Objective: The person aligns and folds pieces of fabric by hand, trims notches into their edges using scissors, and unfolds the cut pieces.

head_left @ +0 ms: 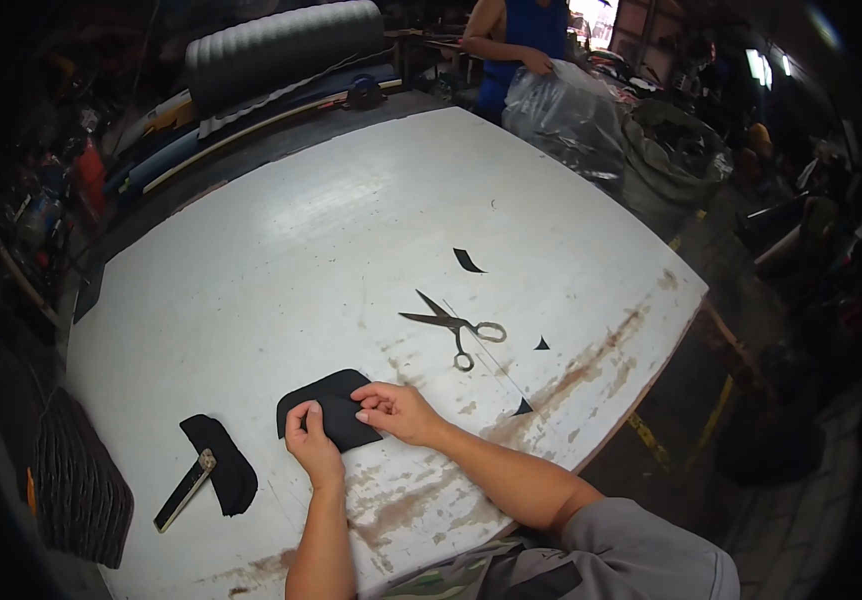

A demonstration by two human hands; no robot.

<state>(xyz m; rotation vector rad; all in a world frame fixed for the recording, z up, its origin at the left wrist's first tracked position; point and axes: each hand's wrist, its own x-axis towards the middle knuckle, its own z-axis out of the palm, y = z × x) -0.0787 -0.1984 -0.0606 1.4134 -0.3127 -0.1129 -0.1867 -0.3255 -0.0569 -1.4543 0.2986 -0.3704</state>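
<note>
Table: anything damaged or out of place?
Yes, wear: the white table has brown patches along its near edge, where the surface looks scuffed. Small black scraps lie loose near the scissors, which sit open, but those look like ordinary offcuts. Nothing looks spilled.

Grey ribbed roll (283, 58), clear plastic bag (563, 122) (sack (663, 165) just beside)

black piece (335, 391): matt, cloth-like | scissors (458, 323): dark metal | tabletop (251, 290): glossy, scuffed | bag (563, 112): shiny clear plastic
</note>
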